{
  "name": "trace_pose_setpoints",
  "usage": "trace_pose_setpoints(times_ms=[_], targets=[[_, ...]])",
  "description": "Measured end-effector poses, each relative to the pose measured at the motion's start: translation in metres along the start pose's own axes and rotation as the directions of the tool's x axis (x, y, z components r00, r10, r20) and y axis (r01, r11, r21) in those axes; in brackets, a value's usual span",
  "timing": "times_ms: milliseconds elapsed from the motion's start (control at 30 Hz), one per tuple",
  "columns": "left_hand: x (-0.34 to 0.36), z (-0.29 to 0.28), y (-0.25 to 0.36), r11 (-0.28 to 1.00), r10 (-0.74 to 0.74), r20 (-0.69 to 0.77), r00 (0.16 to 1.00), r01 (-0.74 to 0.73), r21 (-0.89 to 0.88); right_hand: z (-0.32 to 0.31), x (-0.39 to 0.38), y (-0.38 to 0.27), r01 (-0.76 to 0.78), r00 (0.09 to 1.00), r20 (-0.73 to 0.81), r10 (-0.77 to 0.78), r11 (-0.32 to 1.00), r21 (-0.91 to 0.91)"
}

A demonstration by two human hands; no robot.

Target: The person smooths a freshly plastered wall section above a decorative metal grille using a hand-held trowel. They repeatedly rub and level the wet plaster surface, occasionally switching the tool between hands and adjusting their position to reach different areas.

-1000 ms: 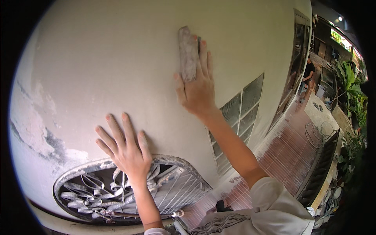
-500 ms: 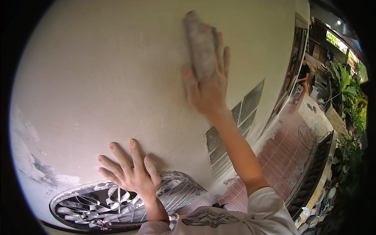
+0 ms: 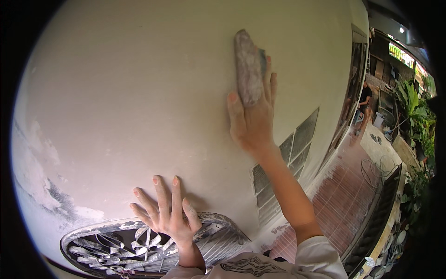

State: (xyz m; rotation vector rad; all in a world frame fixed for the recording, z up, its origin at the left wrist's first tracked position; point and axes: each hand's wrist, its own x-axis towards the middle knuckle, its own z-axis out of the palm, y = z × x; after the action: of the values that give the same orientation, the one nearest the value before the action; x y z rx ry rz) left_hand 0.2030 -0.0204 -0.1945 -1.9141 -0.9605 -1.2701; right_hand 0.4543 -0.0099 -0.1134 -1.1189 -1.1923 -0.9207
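One open left hand (image 3: pixel 173 223) on the wall (image 3: pixel 116 125) at the top edge of the window grille (image 3: pixel 146 242); right hand (image 3: pixel 253 124) way up and right of that grille, fingers along a dusty grey pad (image 3: pixel 248 69) pointing lengthwise away from it. Can't tell the grip tbh.

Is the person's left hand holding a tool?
No, the left hand is spread open against the pale wall, with no tool visible in it.

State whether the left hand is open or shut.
Open: the left hand has its fingers extended and spread, with pale wall showing between them.
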Motion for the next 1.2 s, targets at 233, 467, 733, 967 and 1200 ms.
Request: trace_pose_setpoints(times_ms=[233, 467, 733, 967, 1200], targets=[[0.000, -0.001, 0.001, 0.998, -0.009, 0.003, 1.000, 0.009, -0.055, 0.003, -0.006, -0.006, -0.035, 0.999, 0.006, 0.036, 0.997, -0.066], [-0.001, -0.001, 0.001, 0.997, -0.015, -0.005, 1.000, 0.014, -0.072, -0.003, -0.003, -0.013, 0.193, 0.978, 0.091, -0.186, 0.979, -0.066], [-0.001, 0.000, 0.004, 0.997, -0.028, -0.005, 1.000, 0.027, -0.078, -0.002, -0.004, -0.024, 0.236, 0.970, 0.067, -0.233, 0.970, -0.052], [-0.002, 0.002, 0.003, 0.996, -0.009, -0.032, 0.999, 0.006, -0.094, 0.006, 0.001, -0.001, 0.020, 0.998, -0.057, -0.020, 1.000, 0.001], [0.009, -0.001, 0.015, 0.993, 0.106, 0.176, 0.979, -0.114, 0.034, 0.000, 0.003, 0.002, 0.069, 0.997, -0.015, -0.070, 0.996, -0.054]])
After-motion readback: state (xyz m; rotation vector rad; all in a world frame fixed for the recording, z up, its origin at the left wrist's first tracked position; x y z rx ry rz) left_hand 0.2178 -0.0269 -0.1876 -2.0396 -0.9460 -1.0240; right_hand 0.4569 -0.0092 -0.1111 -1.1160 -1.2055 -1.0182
